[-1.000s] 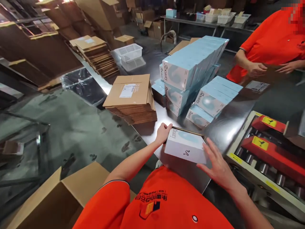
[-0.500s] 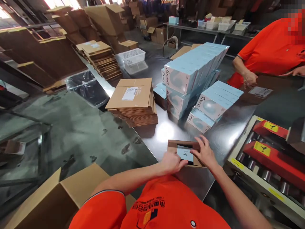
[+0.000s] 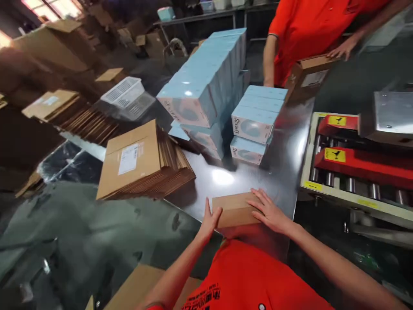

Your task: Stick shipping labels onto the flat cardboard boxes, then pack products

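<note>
A small closed cardboard box [image 3: 235,210] lies on the metal table in front of me, its flaps folded down. My left hand [image 3: 209,220] grips its left end, thumb on the top and forefinger along the side. Across the right end of the top, my right hand [image 3: 269,212] lies with its fingers spread. What is inside the box is hidden. Beyond it stand stacked light-blue cartons: a large block [image 3: 206,82] and a smaller pile [image 3: 254,122] to its right. Left of the box is a stack of flattened cardboard boxes [image 3: 142,163] with a white label on top.
To the right runs a roller machine [image 3: 355,172] with red guards. A co-worker in an orange shirt [image 3: 309,34] handles a brown box [image 3: 306,79] across the table. White plastic baskets [image 3: 124,92] and more flattened cardboard [image 3: 71,114] are at the back left.
The box was open with a light-blue item showing inside; now its flaps cover that. My hands have moved to its two ends. The view has turned right, and the co-worker's box has shifted.
</note>
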{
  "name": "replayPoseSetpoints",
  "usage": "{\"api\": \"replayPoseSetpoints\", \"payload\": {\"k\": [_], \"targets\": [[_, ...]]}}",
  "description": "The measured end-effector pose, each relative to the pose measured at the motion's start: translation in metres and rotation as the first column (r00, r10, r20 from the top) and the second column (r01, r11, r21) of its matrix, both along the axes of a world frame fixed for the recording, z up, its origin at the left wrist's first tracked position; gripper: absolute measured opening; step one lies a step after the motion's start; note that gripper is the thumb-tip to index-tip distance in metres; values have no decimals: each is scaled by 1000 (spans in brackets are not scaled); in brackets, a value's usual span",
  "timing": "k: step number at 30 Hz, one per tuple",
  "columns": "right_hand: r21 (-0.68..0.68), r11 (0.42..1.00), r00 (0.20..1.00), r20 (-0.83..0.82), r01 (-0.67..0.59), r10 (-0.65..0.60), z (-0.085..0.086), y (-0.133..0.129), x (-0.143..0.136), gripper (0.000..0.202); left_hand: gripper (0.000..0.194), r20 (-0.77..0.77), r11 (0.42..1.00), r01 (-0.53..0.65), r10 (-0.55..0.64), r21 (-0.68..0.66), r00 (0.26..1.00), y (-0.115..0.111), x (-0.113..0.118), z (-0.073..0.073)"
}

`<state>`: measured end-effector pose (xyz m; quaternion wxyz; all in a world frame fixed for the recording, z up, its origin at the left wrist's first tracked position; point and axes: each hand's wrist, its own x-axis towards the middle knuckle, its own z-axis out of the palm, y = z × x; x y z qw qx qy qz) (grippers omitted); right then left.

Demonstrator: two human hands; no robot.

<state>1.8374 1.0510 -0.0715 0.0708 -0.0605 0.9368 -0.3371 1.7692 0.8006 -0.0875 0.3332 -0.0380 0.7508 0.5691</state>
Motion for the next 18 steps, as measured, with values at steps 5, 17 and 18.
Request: {"api": "replayPoseSetpoints", "payload": {"k": [5,17,18], "targets": [[-359,704,734,-72,613,-676,-43,84,6,57,68,413,949,-290,217,123,885,72,23,0],[23,564,544,-301,825,-783,-165,75,57,77,59,241,964,29,-95,264,966,418,-119,46],[6,551,529,-292,834,-797,-166,77,56,78,57,234,955,150,-212,256,949,430,-140,53]]}}
